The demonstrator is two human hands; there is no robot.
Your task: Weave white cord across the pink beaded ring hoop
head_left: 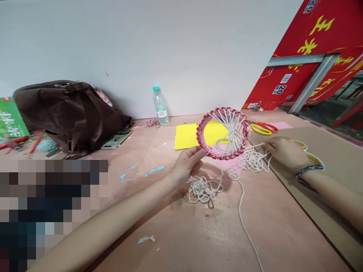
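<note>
My left hand (189, 162) pinches the lower left rim of a round ring (202, 128) with a red scalloped edge, holding it tilted up above the table. White cord (233, 128) is strung across the ring, its strands gathering right of the middle; the left part of the opening has few strands. To the right, my right hand (283, 151) is closed on a length of the white cord, with a dark braided band on its wrist. One loose heap of cord (202, 189) lies below the ring, another heap (253, 158) between ring and right hand.
Behind the ring lie yellow paper (185, 136) and scissors (265, 128) with red and yellow handles. A water bottle (161, 107) stands by the wall. At left are a brown bag (70, 113) and tools. Brown cardboard (320, 192) covers the right side; red cartons (300, 49) stand beyond.
</note>
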